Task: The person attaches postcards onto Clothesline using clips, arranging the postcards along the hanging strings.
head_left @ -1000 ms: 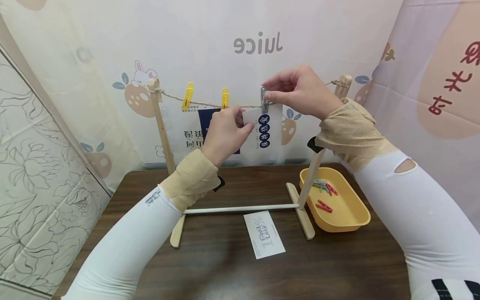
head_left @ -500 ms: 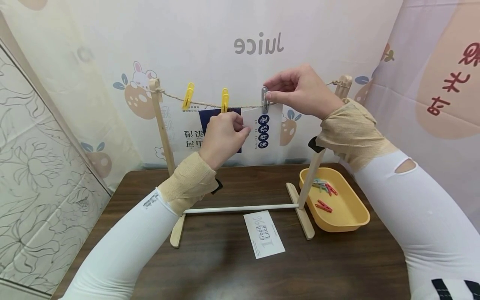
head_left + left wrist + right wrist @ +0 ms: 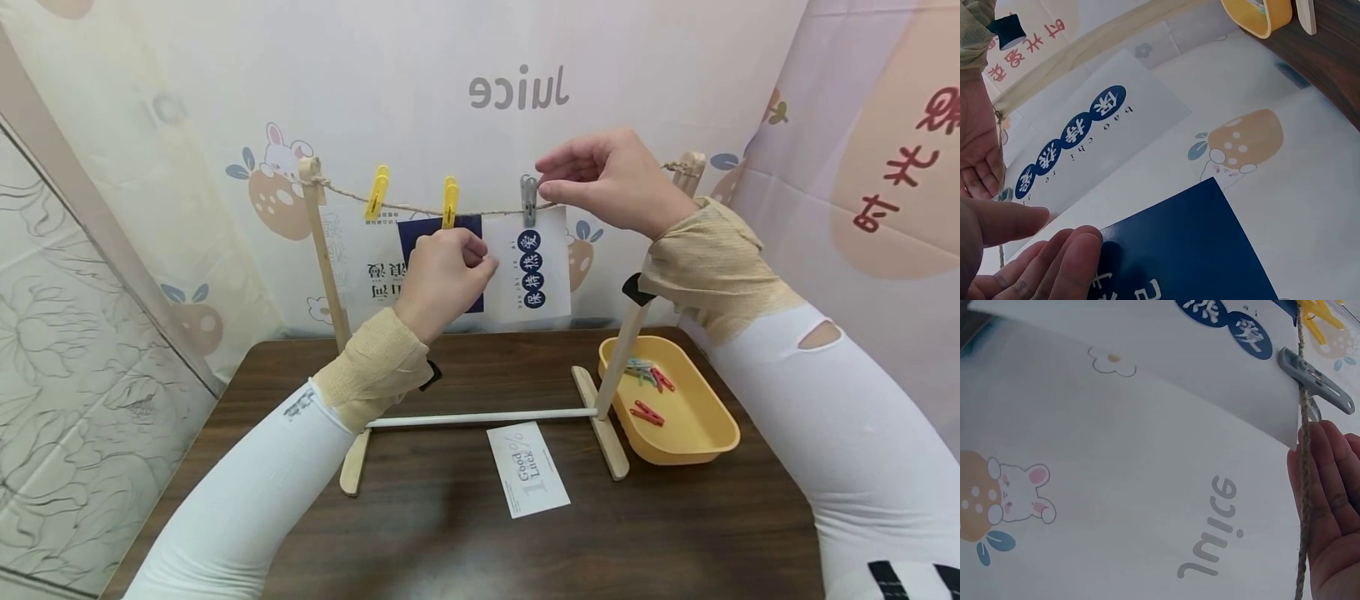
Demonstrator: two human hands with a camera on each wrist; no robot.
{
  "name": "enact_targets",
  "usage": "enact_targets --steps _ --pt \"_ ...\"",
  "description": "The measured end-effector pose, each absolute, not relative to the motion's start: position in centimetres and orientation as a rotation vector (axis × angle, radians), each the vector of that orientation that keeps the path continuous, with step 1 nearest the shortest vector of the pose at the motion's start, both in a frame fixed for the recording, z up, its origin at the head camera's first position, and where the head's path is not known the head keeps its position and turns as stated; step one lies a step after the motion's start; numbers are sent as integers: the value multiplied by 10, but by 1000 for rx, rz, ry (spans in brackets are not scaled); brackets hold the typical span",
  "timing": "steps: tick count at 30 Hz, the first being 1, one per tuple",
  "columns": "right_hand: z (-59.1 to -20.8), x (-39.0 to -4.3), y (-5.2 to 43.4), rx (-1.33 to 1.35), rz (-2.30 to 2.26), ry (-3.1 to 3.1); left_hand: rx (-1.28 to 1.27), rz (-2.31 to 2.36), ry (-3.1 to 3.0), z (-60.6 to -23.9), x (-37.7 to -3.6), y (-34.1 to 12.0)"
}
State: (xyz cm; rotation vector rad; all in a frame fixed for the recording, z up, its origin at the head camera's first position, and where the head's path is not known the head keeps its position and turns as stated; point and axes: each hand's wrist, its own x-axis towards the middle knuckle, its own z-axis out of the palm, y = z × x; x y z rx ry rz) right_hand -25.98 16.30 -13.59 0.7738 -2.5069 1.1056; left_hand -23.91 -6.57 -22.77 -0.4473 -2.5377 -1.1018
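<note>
A white card point(image 3: 551, 275) with blue circled characters hangs from the twine point(image 3: 495, 214), held by a grey clothespin point(image 3: 528, 200). My right hand point(image 3: 611, 183) is just right of this clothespin, fingers and thumb parted with nothing between them. The right wrist view shows its fingertips close to the clothespin point(image 3: 1313, 381) behind the twine. My left hand point(image 3: 446, 275) hovers in front of the dark blue card point(image 3: 1179, 231), its fingers loosely bent and holding nothing. A yellow clothespin point(image 3: 450, 200) stands over that blue card, partly hidden by the hand. Another yellow clothespin point(image 3: 377, 193) is further left.
The twine runs between two wooden posts point(image 3: 324, 250), joined low down by a white rod point(image 3: 480, 418). A "Good Luck" card point(image 3: 534, 475) lies on the brown table point(image 3: 375, 542). A yellow tray point(image 3: 705, 442) at right contains several clothespins point(image 3: 648, 412).
My left hand has let go of the white card's corner and drawn left. My right hand has released the grey clothespin and shifted slightly right; the card now hangs from the clothespin.
</note>
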Motion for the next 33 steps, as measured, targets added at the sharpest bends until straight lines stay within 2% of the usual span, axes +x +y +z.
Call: enact_targets --steps 33 --pt "-159 -248 185 854 1260 -2316 -539 -1083 -2489 -251 -242 -82"
